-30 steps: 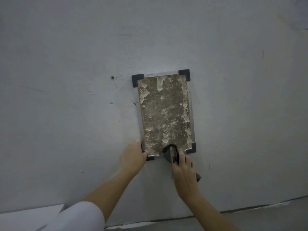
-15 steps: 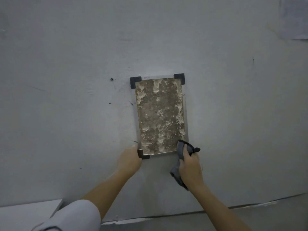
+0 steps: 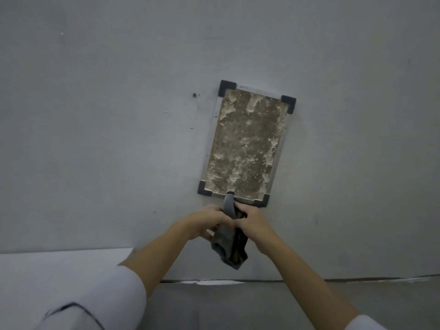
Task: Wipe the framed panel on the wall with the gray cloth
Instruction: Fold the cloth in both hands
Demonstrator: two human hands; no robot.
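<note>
Together, the left hand and right hand grip the gray cloth bunched between them, its tail hanging below the knuckles. Just above the fingers, one cloth tip touches the bottom edge of the framed panel on the wall.

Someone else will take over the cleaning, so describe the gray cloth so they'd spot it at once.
On the pale wall hangs a mottled brown framed panel with dark corner pieces. Just below its bottom edge, the left hand and right hand grip the gray cloth between them. It is the only soft, crumpled thing there, one end poking up, the rest dangling.
</note>
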